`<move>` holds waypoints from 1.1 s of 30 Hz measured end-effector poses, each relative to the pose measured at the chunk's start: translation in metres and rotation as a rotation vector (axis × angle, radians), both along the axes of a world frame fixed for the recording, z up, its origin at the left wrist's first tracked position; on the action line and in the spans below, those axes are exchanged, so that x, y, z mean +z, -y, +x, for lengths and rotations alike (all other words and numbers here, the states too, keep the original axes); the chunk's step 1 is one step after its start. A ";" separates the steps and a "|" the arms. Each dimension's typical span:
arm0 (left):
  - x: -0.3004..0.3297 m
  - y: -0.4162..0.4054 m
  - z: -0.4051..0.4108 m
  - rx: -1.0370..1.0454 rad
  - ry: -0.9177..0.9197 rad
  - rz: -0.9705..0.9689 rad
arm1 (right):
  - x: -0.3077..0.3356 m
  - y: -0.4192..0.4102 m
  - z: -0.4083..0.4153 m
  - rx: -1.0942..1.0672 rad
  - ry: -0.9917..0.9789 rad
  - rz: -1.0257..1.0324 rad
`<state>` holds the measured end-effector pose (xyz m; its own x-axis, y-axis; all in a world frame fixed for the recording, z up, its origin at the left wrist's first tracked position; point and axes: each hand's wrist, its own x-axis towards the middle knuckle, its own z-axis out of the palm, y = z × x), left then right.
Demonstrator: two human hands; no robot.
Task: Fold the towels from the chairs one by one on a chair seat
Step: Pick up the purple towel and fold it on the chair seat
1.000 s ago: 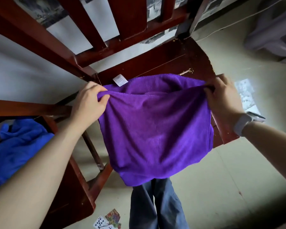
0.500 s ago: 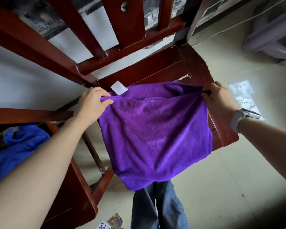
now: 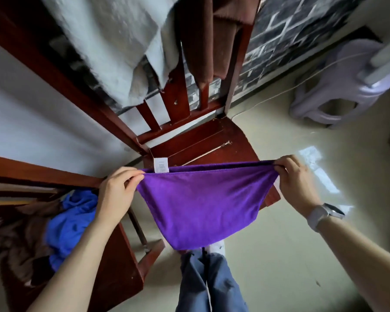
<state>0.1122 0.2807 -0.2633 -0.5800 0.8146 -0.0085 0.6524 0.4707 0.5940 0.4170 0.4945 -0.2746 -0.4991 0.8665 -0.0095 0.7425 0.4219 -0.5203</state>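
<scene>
A purple towel (image 3: pixel 203 203) hangs doubled over in the air in front of a dark red wooden chair seat (image 3: pixel 212 143). My left hand (image 3: pixel 117 194) pinches its upper left corner and my right hand (image 3: pixel 295 181) pinches its upper right corner, so the top edge is stretched taut. A white label (image 3: pixel 161 165) sticks up near the left corner. Over the chair's backrest hang a grey-white towel (image 3: pixel 122 46) and a brown towel (image 3: pixel 209 37). A blue towel (image 3: pixel 70 221) lies crumpled on the seat of a second chair at the left.
The second wooden chair (image 3: pixel 113 278) stands close at my left, with brownish cloth (image 3: pixel 18 239) beside the blue towel. A pale purple plastic stool (image 3: pixel 345 86) lies at the right by the wall. My legs (image 3: pixel 209 282) are below the towel on pale floor tiles.
The view has tilted up, revealing the towels on the backrest. My hands have pulled the purple towel's top edge taut and straight; the towel hangs shorter and more tapered than before.
</scene>
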 end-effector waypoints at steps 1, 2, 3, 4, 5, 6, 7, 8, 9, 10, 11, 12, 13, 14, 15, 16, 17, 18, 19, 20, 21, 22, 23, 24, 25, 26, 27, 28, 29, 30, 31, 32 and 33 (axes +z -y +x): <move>0.015 0.002 0.002 0.013 -0.001 0.039 | 0.014 0.004 0.002 -0.015 -0.027 0.020; 0.029 0.004 0.004 0.025 0.001 0.078 | 0.029 0.008 0.004 -0.027 -0.055 0.035; 0.044 0.005 0.005 0.033 0.006 0.109 | 0.044 0.010 0.006 -0.030 -0.082 0.052; 0.058 0.005 0.006 0.041 0.012 0.125 | 0.059 0.012 0.007 -0.023 -0.105 0.076; 0.072 0.007 0.006 0.052 0.019 0.128 | 0.074 0.013 0.010 -0.008 -0.119 0.104; 0.086 0.008 0.006 0.066 0.029 0.127 | 0.089 0.015 0.012 0.009 -0.123 0.132; 0.100 0.009 0.006 0.078 0.043 0.133 | 0.104 0.015 0.014 0.018 -0.123 0.159; 0.115 0.010 0.006 0.082 0.057 0.149 | 0.119 0.015 0.016 0.020 -0.126 0.184; 0.130 0.011 0.006 0.084 0.064 0.169 | 0.135 0.016 0.016 0.017 -0.134 0.206; 0.145 0.012 0.007 0.088 0.065 0.193 | 0.150 0.016 0.017 0.017 -0.148 0.229; 0.160 0.012 0.008 0.093 0.067 0.221 | 0.164 0.015 0.017 0.020 -0.169 0.255; 0.175 0.011 0.009 0.099 0.076 0.251 | 0.178 0.013 0.017 0.022 -0.196 0.284; 0.191 0.009 0.009 0.105 0.088 0.281 | 0.193 0.010 0.017 0.023 -0.224 0.312; 0.206 0.007 0.008 0.107 0.100 0.309 | 0.206 0.006 0.016 0.023 -0.253 0.328; 0.221 0.004 0.007 0.104 0.105 0.339 | 0.218 0.002 0.015 0.019 -0.285 0.335; 0.235 0.001 0.006 0.097 0.109 0.371 | 0.231 -0.003 0.013 0.012 -0.328 0.336; 0.249 -0.002 0.004 0.090 0.111 0.399 | 0.243 -0.008 0.011 0.000 -0.379 0.319; 0.262 -0.005 0.002 0.087 0.113 0.427 | 0.255 -0.013 0.010 -0.016 -0.434 0.286; 0.276 -0.008 0.001 0.090 0.112 0.459 | 0.268 -0.016 0.009 -0.034 -0.487 0.250; 0.288 -0.011 0.000 0.101 0.115 0.491 | 0.280 -0.020 0.008 -0.050 -0.536 0.217; 0.298 -0.013 -0.002 0.112 0.122 0.516 | 0.290 -0.023 0.009 -0.060 -0.580 0.196; 0.307 -0.015 -0.004 0.119 0.127 0.533 | 0.299 -0.025 0.011 -0.061 -0.611 0.187; 0.315 -0.016 -0.005 0.123 0.126 0.540 | 0.308 -0.027 0.013 -0.057 -0.623 0.195; 0.320 -0.017 -0.005 0.123 0.121 0.540 | 0.315 -0.027 0.014 -0.046 -0.629 0.209; 0.324 -0.017 -0.006 0.118 0.111 0.535 | 0.321 -0.028 0.016 -0.040 -0.637 0.216; 0.327 -0.017 -0.006 0.109 0.094 0.530 | 0.325 -0.028 0.016 -0.036 -0.651 0.207; 0.330 -0.016 -0.006 0.096 0.068 0.527 | 0.327 -0.028 0.017 -0.035 -0.652 0.201; 0.331 -0.015 -0.006 0.083 0.035 0.523 | 0.329 -0.027 0.017 -0.022 -0.641 0.213; 0.332 -0.015 -0.006 0.069 -0.006 0.514 | 0.329 -0.027 0.017 -0.001 -0.614 0.241; 0.332 -0.014 -0.006 0.053 -0.052 0.497 | 0.328 -0.026 0.019 0.024 -0.584 0.274; 0.331 -0.012 -0.006 0.042 -0.098 0.471 | 0.326 -0.025 0.020 0.044 -0.549 0.308; 0.329 -0.010 -0.006 0.040 -0.137 0.440 | 0.322 -0.023 0.022 0.060 -0.516 0.340; 0.325 -0.009 -0.007 0.040 -0.165 0.414 | 0.318 -0.022 0.023 0.073 -0.486 0.370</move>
